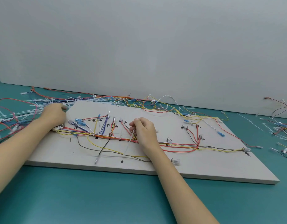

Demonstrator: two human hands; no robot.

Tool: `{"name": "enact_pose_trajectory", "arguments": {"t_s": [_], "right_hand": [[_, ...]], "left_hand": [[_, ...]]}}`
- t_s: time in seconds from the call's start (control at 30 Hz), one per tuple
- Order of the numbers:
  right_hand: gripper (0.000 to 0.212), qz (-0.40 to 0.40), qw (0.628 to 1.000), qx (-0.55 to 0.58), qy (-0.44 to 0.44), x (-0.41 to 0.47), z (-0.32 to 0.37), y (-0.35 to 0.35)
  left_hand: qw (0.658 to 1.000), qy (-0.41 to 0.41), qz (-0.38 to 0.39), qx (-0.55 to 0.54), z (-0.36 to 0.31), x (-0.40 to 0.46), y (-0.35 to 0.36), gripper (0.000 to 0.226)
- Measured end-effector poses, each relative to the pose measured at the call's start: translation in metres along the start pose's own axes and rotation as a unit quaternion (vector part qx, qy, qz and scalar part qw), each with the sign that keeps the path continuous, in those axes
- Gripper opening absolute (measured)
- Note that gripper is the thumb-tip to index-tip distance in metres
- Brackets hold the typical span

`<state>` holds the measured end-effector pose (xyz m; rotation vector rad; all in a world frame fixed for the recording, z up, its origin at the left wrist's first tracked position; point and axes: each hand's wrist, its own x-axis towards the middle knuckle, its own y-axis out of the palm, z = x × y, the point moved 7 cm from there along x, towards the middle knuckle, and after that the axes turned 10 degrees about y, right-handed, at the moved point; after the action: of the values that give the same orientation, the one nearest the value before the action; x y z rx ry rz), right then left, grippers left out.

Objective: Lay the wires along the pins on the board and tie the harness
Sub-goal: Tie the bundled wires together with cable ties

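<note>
A grey board (204,165) lies on the teal table, with red, yellow, blue and black wires routed along pins into a main bundle (107,136). My right hand (145,129) is over the bundle's middle, fingers pinched on a white cable tie (131,135) that slants down across the wires. My left hand (53,114) reaches past the board's far left corner into a heap of white cable ties (28,107); its fingertips are hidden, so what it holds cannot be made out. A white connector (56,129) sits at the bundle's left end, under my left wrist.
Loose wires and cable ties are scattered on the table to the left (5,125), along the back wall (139,102) and to the right (281,128). A grey wall rises right behind the board. Teal table surface (91,194) lies in front of the board.
</note>
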<state>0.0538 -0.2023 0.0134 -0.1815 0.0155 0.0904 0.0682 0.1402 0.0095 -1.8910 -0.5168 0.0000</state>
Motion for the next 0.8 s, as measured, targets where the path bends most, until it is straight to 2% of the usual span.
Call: {"name": "enact_pose_trajectory", "arguments": {"t_s": [0.13,0.37,0.57,0.8], "right_hand": [[0.029,0.002,1.000,-0.004,-0.001,0.000,-0.001,0.000],[0.027,0.006,1.000,-0.011,-0.010,0.001,-0.001,0.001],[0.029,0.008,1.000,-0.021,-0.013,0.001,-0.001,0.001],[0.028,0.006,1.000,-0.012,-0.011,0.001,-0.001,0.001]], "left_hand": [[0.999,0.041,0.025,0.024,-0.006,0.009,-0.001,0.039],[0.996,0.073,0.014,0.044,-0.010,0.010,-0.017,0.033],[0.996,0.073,-0.024,0.051,-0.003,0.010,-0.018,0.030],[0.996,0.055,-0.011,0.071,-0.001,0.010,-0.013,0.019]]}}
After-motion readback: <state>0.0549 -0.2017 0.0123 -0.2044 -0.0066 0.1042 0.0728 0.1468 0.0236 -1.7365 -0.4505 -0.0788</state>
